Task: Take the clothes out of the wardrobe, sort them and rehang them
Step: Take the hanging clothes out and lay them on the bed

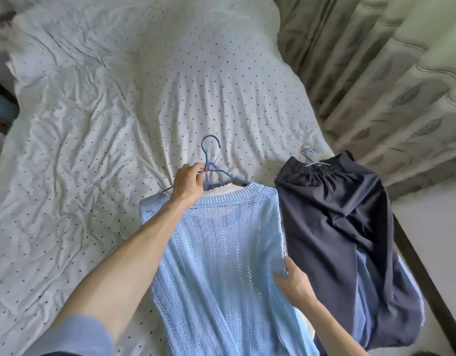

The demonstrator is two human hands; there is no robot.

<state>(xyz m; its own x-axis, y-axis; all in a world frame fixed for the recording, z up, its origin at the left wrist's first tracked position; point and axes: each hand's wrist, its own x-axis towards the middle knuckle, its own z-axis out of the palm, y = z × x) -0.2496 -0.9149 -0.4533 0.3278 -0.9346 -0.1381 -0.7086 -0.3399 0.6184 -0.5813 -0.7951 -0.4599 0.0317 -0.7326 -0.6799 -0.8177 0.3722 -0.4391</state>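
Light-blue knit sweater on blue hanger, flat on bed; dark skirt just beside.

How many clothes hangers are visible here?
2. A blue hanger, gripped by the left hand, carries the light blue sweater; a second hanger sits at the dark garment's waistband. More may be hidden under the clothes.

**Operator: Visible Body and Clothing**

Two arms are in view. The left arm wears a soft, muted blue sleeve, with the fabric bunched at about the elbow. Past the sleeve edge, the left forearm is bare down to the left hand. The right forearm is bare from the frame edge to the right hand.
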